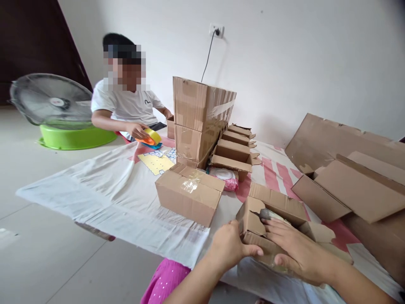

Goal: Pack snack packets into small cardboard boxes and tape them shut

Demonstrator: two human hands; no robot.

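An open cardboard box (268,249) lies near me on the cloth-covered table, its flaps up. My left hand (229,245) grips its left end, fingers around the corner and thumb along the near side. My right hand (294,247) is open, its fingers stretched flat over the opening and partly inside, beside a grey and white item (274,214) that I cannot make out. A closed, taped cardboard box (190,192) sits to the left of my hands. Just behind it is a pink packet with a white lid (226,176).
Stacked taped boxes (191,105) stand mid-table, with several open boxes (232,152) in a row beside them. Flattened cardboard (357,185) leans at the right. Across the table, another person's hand (139,131) holds tape rolls (153,136). A fan (57,101) stands at the left.
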